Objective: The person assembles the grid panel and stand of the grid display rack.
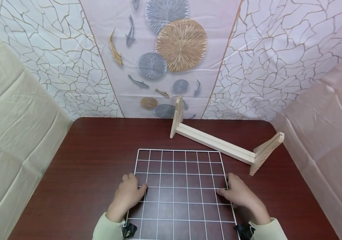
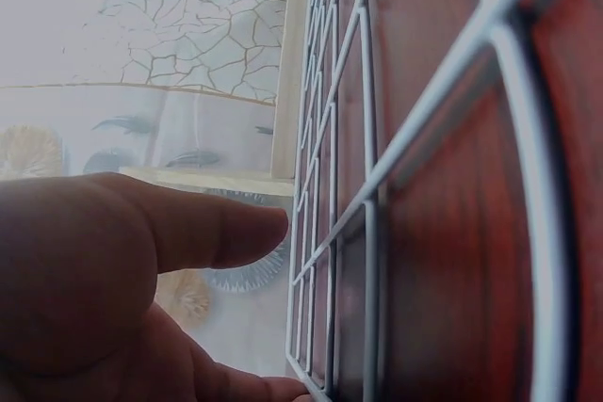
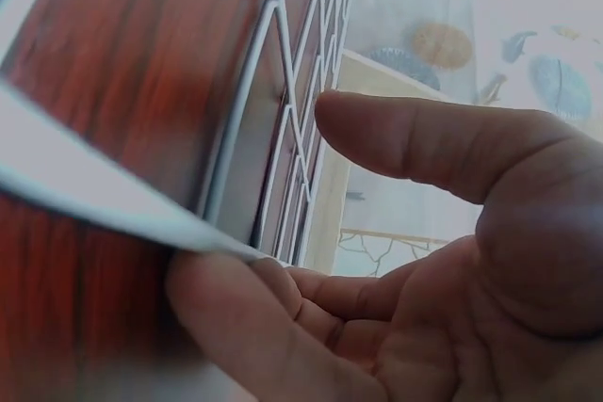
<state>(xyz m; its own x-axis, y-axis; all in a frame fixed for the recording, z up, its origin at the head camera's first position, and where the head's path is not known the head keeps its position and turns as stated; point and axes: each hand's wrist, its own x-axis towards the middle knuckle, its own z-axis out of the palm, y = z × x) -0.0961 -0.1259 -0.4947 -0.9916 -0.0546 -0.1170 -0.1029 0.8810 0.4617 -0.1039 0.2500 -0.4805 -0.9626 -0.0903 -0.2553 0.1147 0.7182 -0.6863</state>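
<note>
A white wire grid panel (image 1: 173, 195) lies across the near middle of the table, its wires close over the dark wood. At the panel's left edge, my left hand (image 1: 127, 192) grips the side, thumb laid in over the outer wires. My right hand (image 1: 243, 193) holds the opposite edge the same way. In the right wrist view, the fingers (image 3: 236, 313) curl round the rim while the thumb (image 3: 396, 129) reaches over the mesh. The left wrist view shows the left thumb (image 2: 226, 231) at the mesh and the other fingers low at the frame corner.
Behind the panel, a pale wooden stand (image 1: 216, 141) with two upright end pieces and a long crossbar runs diagonally, its near end to the right. The dark red-brown table (image 1: 77, 166) ends at a patterned cloth backdrop (image 1: 171, 83). Light cloth hangs along both sides.
</note>
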